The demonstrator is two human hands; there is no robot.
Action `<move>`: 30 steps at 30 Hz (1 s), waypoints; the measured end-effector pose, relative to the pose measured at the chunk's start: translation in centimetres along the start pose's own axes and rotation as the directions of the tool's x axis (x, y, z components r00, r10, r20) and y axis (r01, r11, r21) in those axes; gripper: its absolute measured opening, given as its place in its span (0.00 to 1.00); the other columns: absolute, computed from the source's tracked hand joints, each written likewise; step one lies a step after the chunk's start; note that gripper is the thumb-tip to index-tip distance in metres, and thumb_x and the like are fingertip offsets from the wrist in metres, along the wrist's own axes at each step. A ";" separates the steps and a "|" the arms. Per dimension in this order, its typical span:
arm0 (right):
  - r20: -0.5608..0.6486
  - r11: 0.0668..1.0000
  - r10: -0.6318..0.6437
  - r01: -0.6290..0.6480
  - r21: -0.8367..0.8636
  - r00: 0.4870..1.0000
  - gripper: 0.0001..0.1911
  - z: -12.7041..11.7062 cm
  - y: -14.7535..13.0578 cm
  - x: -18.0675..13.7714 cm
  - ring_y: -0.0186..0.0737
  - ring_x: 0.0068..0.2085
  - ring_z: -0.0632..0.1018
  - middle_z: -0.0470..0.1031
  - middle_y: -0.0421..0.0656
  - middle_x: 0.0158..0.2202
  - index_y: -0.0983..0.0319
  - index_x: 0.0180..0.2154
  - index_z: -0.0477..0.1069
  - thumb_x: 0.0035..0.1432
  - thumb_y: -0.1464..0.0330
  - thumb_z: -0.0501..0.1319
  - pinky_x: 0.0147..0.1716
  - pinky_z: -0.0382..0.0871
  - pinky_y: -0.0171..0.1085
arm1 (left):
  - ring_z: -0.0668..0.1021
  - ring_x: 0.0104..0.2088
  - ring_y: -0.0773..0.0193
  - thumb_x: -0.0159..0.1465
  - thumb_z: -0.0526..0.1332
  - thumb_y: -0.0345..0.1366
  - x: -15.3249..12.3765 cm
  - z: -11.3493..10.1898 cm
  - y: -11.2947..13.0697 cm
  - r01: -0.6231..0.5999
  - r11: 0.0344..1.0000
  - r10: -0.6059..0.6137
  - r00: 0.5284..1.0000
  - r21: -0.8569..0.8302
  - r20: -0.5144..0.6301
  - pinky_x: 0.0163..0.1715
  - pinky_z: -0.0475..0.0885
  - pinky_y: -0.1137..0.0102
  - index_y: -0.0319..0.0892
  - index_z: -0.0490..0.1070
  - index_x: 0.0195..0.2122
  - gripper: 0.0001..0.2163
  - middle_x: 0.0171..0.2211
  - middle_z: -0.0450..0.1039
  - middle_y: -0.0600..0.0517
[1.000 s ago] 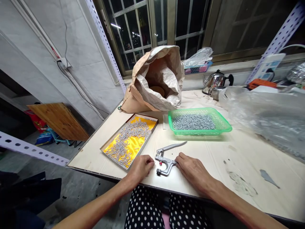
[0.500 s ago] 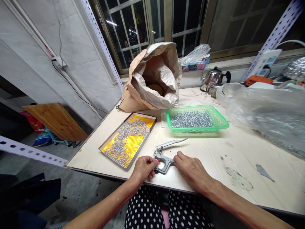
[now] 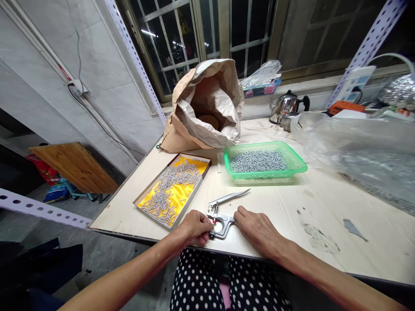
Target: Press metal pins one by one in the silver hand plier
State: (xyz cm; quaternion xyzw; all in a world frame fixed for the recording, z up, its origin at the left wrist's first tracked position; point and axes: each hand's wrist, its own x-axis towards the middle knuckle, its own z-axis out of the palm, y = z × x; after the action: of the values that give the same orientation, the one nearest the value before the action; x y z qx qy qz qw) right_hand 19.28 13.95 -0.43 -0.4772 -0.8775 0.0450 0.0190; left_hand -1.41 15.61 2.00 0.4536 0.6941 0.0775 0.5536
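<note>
A pair of grey snap-fastener pliers (image 3: 228, 221) lies near the table's front edge, its upper lever spread away from the frame and a spring and a red tip at the jaw. My right hand (image 3: 259, 229) is closed over the other end of the pliers, hiding the lower handle. At the jaw, beside the red tip, my left hand (image 3: 196, 226) has its fingers pinched together; whatever is between them is too small to make out. Left of the pliers sits a shallow tray (image 3: 185, 208) lined with yellow cloth, scattered with small silver metal pieces.
A green plastic basket (image 3: 296, 165) full of similar silver pieces stands behind the pliers. Farther back are an open paper sack (image 3: 184, 129) and a metal kettle (image 3: 287, 106). Clear plastic bags (image 3: 350, 147) cover the right side of the table (image 3: 275, 201).
The whole view has shifted slightly. My left hand stays pinched at the jaw, and my right hand keeps its hold on the pliers.
</note>
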 end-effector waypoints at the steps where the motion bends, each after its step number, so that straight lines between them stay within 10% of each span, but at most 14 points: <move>1: -0.003 1.000 -0.008 0.008 -0.001 1.000 0.09 0.1 0.0 0.0 0.38 0.34 0.72 0.68 0.42 0.37 0.61 0.35 0.61 0.62 0.79 0.49 0.23 0.50 0.37 | 0.69 0.13 0.72 0.56 0.61 0.31 -0.2 -0.1 0.2 0.016 1.000 -0.016 1.000 0.019 0.015 0.17 0.66 0.77 0.37 0.69 0.25 0.05 0.13 0.68 0.56; 30: -0.040 0.992 -0.101 0.104 0.074 0.994 0.03 -0.5 1.0 -1.0 0.41 0.37 0.73 0.69 0.44 0.41 0.60 0.37 0.65 0.61 0.72 0.55 0.31 0.62 0.38 | 0.63 0.16 0.72 0.53 0.59 0.28 -1.6 2.5 -0.8 0.038 0.996 -0.031 0.995 0.076 -0.092 0.15 0.67 0.76 0.38 0.65 0.22 0.04 0.14 0.60 0.59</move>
State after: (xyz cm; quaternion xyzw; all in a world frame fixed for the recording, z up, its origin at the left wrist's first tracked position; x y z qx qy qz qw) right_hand 20.68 13.67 0.03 -0.4312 -0.8979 0.0687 0.0553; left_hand 0.21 12.97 1.71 0.4588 0.7287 0.0613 0.5048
